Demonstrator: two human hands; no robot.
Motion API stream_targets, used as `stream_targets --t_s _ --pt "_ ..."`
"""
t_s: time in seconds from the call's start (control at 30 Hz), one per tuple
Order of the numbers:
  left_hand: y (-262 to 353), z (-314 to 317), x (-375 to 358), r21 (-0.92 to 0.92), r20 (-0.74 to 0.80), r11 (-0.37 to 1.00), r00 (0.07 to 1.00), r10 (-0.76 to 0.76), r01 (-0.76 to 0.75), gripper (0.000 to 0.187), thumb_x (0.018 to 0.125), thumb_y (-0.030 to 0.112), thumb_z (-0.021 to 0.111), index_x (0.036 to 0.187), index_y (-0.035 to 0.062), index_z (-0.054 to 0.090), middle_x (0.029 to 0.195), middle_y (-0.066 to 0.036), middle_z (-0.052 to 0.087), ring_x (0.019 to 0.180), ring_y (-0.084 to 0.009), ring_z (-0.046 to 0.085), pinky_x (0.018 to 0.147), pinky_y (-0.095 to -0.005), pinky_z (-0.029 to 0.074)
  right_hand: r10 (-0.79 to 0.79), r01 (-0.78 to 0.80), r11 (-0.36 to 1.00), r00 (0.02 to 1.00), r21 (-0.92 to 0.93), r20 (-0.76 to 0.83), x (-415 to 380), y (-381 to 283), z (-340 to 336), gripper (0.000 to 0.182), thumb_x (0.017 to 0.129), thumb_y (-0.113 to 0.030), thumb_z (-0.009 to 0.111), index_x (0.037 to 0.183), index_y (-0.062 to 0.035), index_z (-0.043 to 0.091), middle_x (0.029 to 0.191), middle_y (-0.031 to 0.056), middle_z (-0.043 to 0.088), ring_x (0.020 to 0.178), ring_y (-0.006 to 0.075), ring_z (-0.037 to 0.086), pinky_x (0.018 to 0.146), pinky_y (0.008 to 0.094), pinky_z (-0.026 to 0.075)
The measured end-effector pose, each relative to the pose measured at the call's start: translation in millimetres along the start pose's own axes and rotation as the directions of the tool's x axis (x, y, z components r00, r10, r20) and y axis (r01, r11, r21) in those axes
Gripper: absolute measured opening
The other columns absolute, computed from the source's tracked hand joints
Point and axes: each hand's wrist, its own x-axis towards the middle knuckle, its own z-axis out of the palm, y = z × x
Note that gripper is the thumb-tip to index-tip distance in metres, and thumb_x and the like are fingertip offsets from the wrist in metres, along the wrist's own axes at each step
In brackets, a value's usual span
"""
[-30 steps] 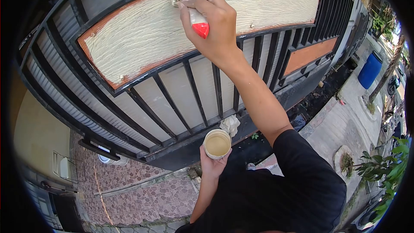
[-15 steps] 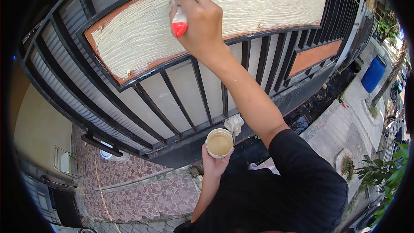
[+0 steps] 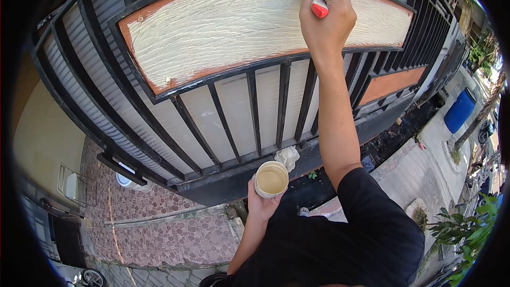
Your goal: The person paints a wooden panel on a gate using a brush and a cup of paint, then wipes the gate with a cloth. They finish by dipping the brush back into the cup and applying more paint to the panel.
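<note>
My right hand [image 3: 330, 24] grips a paintbrush [image 3: 320, 8] with a red-tipped handle, its bristles against the upper part of a long board. Cream paint covers most of this board [image 3: 223, 26], and reddish-brown shows along its edges. The board is fixed in a black metal fence [image 3: 284, 101]. Lower down, my left hand [image 3: 260, 204] is wrapped round a round cup of cream paint [image 3: 271, 179], held upright. A crumpled white cloth [image 3: 287, 157] lies just behind the cup, at the foot of the fence.
A smaller orange-brown board [image 3: 392, 84] is on the fence to the right. A dark ditch [image 3: 385, 143] runs along the fence's base. Farther right stand a blue barrel [image 3: 460, 110] and a leafy plant [image 3: 473, 228]. A white bucket [image 3: 127, 176] is behind the fence at left.
My right hand has moved right along the painted board with the brush. The view has shifted slightly. My left hand still holds the cup in nearly the same place.
</note>
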Motion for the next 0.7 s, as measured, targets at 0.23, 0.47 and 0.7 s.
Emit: stream_targets --t_s 0.23,0.47,0.7 --pt "13.9 -6.1 -13.3 -0.019 0.001 0.999 0.999 0.043 -0.043 0.062 0.107 0.055 0.044 0.142 0.0062 0.057 0.136 -0.02 0.066 0.123 -0.0442 0.065 0.107 -0.0558 0.055 -0.081 0.059 0.964 0.994 0.258 0.076 -22.1 -111.4 36.7 0.008 0.082 -0.006 0.078 0.086 -0.0011 0.076 0.076 0.0116 0.06 0.064 0.0277 0.065 0.059 0.0346 0.051" --pt "33.5 -17.7 -38.6 -0.008 -0.046 0.991 0.99 0.136 -0.137 0.061 0.107 0.054 0.044 0.142 0.0064 0.057 0.137 -0.019 0.066 0.123 -0.0432 0.065 0.106 -0.0562 0.055 -0.106 -0.006 0.869 0.974 0.495 0.198 -36.5 -206.1 71.0 0.03 0.055 -0.001 0.086 0.075 0.0023 0.064 0.085 0.0194 0.056 0.07 0.0346 0.064 0.062 0.0429 0.054" --pt "40.6 -12.8 -49.9 0.007 -0.071 0.987 0.984 0.162 -0.162 0.059 0.107 0.053 0.045 0.142 0.0073 0.057 0.137 -0.017 0.066 0.123 -0.0424 0.065 0.107 -0.0575 0.055 -0.012 -0.113 0.767 0.982 0.632 0.19 -31.8 -212.5 63.1 0.02 0.066 -0.004 0.084 0.078 0.0027 0.069 0.08 0.0166 0.06 0.069 0.0334 0.066 0.063 0.0398 0.054"
